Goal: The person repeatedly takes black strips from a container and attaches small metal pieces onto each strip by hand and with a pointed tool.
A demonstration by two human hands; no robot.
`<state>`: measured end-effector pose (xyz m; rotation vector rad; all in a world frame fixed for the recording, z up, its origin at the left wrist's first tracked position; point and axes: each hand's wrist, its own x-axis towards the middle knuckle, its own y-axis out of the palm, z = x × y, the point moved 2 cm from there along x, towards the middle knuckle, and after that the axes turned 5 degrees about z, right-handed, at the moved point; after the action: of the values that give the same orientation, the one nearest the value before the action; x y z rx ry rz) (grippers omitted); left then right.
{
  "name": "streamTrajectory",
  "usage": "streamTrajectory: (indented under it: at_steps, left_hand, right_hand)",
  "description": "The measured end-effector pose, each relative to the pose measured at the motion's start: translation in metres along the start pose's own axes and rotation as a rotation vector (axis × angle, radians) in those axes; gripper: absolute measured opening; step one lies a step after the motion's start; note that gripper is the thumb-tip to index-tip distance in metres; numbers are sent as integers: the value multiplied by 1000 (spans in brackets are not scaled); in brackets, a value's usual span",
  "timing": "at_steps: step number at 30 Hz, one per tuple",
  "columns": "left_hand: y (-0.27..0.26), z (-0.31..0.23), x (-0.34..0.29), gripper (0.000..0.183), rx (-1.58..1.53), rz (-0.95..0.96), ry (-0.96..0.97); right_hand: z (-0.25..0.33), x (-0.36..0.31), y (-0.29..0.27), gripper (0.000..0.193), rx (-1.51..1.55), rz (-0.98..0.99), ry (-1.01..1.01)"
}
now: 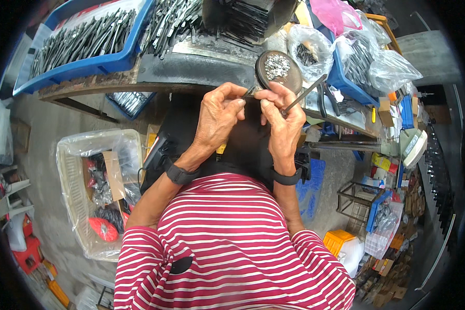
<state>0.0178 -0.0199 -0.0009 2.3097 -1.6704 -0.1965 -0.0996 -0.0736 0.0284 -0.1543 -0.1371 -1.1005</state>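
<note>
Both of my hands are up at the near edge of the workbench, close together with their fingertips almost meeting. My left hand (218,114) pinches a small dark piece (249,92) between thumb and fingers; most of it is hidden. My right hand (283,114) is closed around a slim dark metal rod (306,94), which slants up to the right out of the grip. The right fingertips also come up to the small dark piece. Just beyond them stands a round dish (291,81) with a heap of small shiny metal parts (277,66).
A blue tray (120,62) of long dark metal pieces stands at the far left of the bench. Dark-handled pliers (326,99) lie right of the dish, near a blue bin (341,77) with plastic bags. A white crate (70,196) sits on the floor at left.
</note>
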Motion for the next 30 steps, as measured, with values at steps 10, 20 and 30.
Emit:
streamTrajectory:
  at_steps: [10, 20, 30]
  left_hand:
    - [0, 1, -2, 11, 79, -52, 28]
    - [3, -5, -4, 20, 289, 20, 85]
    - [2, -4, -5, 20, 322, 18, 118]
  right_hand:
    - [-13, 27, -41, 23, -567, -132, -79]
    - [-9, 33, -27, 26, -1049, -55, -320]
    - [-15, 30, -27, 19, -1025, -70, -388]
